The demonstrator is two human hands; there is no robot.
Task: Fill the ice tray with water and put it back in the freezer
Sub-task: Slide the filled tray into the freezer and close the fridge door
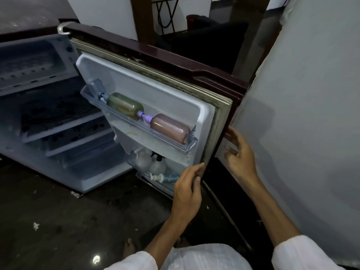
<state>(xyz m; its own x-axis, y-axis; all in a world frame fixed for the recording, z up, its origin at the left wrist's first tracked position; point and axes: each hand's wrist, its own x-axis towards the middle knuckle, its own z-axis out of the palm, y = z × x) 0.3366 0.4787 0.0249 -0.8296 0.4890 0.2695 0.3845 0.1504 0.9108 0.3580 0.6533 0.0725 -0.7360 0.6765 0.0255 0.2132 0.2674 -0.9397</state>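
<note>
"While the fridge door (155,98) stood wide open, where were the hands?"

"Both were on its free edge. The left hand (188,184) had its fingers curled on the gasket side, and the right hand (238,152) was hooked round the outer side."

"And the ice tray?"

"I couldn't tell. A pale, tray-like shape lay in the freezer compartment (33,55), top left, but it was too dim to name."
</note>
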